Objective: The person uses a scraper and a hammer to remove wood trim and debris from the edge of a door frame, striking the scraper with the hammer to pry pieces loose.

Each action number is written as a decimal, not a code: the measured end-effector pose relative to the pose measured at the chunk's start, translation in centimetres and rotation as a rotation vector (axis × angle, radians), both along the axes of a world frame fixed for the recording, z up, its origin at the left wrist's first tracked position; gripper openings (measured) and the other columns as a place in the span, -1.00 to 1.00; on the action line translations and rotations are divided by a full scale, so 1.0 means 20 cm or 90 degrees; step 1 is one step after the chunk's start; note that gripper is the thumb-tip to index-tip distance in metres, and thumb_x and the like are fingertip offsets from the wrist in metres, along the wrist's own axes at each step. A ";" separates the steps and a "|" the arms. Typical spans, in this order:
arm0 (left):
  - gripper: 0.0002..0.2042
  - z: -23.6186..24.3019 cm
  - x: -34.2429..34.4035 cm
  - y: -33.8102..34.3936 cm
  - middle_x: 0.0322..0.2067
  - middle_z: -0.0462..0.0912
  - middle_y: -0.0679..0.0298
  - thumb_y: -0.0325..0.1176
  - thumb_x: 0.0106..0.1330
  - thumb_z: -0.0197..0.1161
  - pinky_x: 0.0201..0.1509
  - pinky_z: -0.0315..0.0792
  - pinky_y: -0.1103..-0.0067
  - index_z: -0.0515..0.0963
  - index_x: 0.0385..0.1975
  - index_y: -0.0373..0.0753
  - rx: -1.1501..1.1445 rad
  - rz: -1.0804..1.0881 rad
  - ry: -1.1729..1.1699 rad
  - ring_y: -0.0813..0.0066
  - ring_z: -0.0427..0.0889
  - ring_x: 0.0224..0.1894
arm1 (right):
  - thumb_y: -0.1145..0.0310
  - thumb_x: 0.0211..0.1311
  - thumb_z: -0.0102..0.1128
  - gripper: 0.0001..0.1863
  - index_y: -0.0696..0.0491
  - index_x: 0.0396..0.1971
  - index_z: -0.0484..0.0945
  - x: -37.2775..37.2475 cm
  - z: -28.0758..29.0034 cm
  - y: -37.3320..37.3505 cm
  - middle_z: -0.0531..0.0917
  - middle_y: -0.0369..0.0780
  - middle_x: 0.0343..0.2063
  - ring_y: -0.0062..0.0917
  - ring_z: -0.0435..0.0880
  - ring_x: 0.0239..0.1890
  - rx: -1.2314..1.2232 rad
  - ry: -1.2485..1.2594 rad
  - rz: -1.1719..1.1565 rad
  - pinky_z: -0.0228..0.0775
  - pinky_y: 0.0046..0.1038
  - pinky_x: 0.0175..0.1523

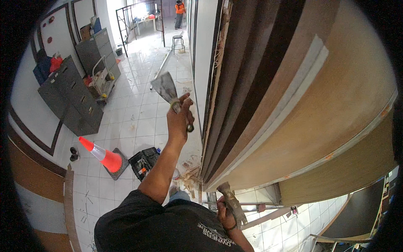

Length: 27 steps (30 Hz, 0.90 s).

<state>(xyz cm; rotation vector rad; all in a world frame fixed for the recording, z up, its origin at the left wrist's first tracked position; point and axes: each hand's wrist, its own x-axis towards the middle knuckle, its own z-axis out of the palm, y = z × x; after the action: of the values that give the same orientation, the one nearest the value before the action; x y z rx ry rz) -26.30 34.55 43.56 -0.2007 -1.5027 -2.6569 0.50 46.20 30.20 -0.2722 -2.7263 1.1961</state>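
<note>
My left hand (179, 117) is closed round the handle of a wide metal scraper (164, 86), its blade pointing up and left, beside the edge of a wooden door frame (252, 84) with dark moulded strips and splintered wood along its outer edge. Low at the right, my right hand (225, 216) grips a hammer (231, 197), its head up by the bottom of the frame. A pale strip (294, 88) runs along the light brown panel (336, 109). Wood scraps (192, 172) lie on the floor at the foot of the frame.
An orange cone (109, 159) and an open black toolbox (140, 161) stand on the white tiles. Grey filing cabinets (75, 94) and a trolley (100, 84) line the left wall. Further off are scaffolding (119, 27), a stool (178, 42) and a person in orange (179, 12).
</note>
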 end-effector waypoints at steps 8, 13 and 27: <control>-0.59 -0.31 0.05 -0.25 -0.32 0.46 0.29 -0.36 0.30 -0.07 -0.27 0.36 0.59 0.20 0.15 -0.26 0.171 -0.252 -0.056 0.56 0.41 -0.36 | 0.39 0.02 0.04 -0.90 0.08 -0.53 0.50 -0.14 0.23 -0.11 0.52 -0.21 -0.58 -0.34 0.45 -0.50 0.026 0.086 -0.012 0.22 -0.32 -0.34; -0.58 0.02 0.11 -0.18 -0.34 0.47 0.24 -0.36 0.31 -0.03 -0.24 0.39 0.48 0.15 0.17 -0.20 0.151 -0.370 -0.089 0.47 0.45 -0.32 | 0.34 0.01 0.07 -0.88 0.05 -0.53 0.54 -0.25 0.26 -0.14 0.54 -0.20 -0.55 -0.30 0.46 -0.45 0.026 0.129 -0.005 0.24 -0.31 -0.34; -0.54 0.22 0.06 -0.11 -0.25 0.50 0.18 -0.33 0.26 0.06 -0.07 0.46 0.42 0.16 0.14 -0.27 0.389 -0.789 -0.173 0.38 0.55 -0.20 | 0.34 0.04 -0.12 -0.85 0.07 -0.57 0.39 -0.36 0.02 -0.16 0.42 -0.26 -0.58 -0.41 0.38 -0.54 -0.082 0.189 0.006 0.17 -0.41 -0.46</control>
<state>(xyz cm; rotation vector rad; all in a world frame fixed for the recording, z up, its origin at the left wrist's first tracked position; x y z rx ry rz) -25.03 32.44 47.93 -1.0229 -0.4781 -4.0482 -6.68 42.91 30.56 -0.0869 -2.4046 1.3011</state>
